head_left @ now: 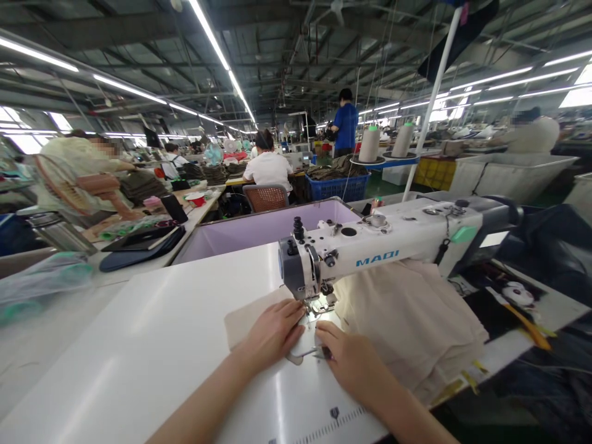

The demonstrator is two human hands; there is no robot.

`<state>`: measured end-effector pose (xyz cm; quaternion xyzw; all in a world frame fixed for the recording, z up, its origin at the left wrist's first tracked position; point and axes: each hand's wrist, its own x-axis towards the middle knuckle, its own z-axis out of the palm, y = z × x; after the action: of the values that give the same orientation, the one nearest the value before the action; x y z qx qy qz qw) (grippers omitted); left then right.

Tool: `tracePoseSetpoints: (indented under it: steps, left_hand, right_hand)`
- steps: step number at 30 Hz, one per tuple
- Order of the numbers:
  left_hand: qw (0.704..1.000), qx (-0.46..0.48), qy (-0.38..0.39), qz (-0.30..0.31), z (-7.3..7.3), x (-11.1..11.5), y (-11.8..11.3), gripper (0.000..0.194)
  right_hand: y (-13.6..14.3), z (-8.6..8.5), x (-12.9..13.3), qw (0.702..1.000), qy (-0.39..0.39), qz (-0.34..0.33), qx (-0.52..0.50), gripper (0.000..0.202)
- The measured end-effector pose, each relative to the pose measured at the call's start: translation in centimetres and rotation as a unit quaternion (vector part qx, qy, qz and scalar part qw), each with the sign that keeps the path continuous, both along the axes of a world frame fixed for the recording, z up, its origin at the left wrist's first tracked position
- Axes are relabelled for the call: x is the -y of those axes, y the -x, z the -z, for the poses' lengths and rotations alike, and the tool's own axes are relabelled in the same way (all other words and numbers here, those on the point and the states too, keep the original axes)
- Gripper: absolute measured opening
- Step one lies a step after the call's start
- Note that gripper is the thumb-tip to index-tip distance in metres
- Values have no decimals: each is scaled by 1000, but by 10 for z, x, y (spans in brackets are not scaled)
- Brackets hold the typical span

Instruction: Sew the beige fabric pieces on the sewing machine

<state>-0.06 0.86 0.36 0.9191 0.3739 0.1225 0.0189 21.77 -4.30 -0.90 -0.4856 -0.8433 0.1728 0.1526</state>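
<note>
This is a big factory room with long lights on the ceiling and many people sitting at work far back. Up close is a white surface (139, 327) with a white sewing machine (370, 246) on it. The machine's long arm runs from right to left, and its needle end is on the left.

A beige cloth (245, 324) lies flat on the surface under the needle end. Its long side runs left to right, and it sticks out to the left of the machine. The left hand (275, 333) lies flat on the cloth with its fingers spread and pointing at the needle. The right hand (351, 364) is just beside it, and its fingers pinch a small metal tool (308, 353) that lies sideways, tip to the left. A stack of beige cloth (416, 320) sits to the right, under the machine's arm. A purple bin (250, 231) stands behind the surface.
</note>
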Motion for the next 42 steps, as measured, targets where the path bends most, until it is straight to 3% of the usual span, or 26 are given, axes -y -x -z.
tracePoseSetpoints:
  steps: [8, 26, 33, 37, 40, 42]
  left_hand:
    - [999, 26, 0, -26, 10, 4, 1, 33]
    - [997, 46, 17, -67, 13, 15, -4, 37]
    - [992, -5, 39, -117, -8, 11, 12, 36]
    - [973, -85, 43, -212, -19, 18, 29, 31]
    - [936, -138, 39, -320, -19, 36, 31, 28]
    - [918, -161, 45, -359, -18, 50, 28, 29]
  right_hand:
    - [4, 14, 10, 999, -26, 18, -19, 52]
    - [3, 25, 10, 999, -30, 13, 6, 60]
    - [2, 25, 9, 999, -38, 11, -1, 53]
    - [0, 23, 9, 998, -41, 22, -44, 50]
    - [-4, 27, 10, 992, -60, 40, -108, 48]
    - [-6, 30, 10, 985, -79, 40, -150, 49]
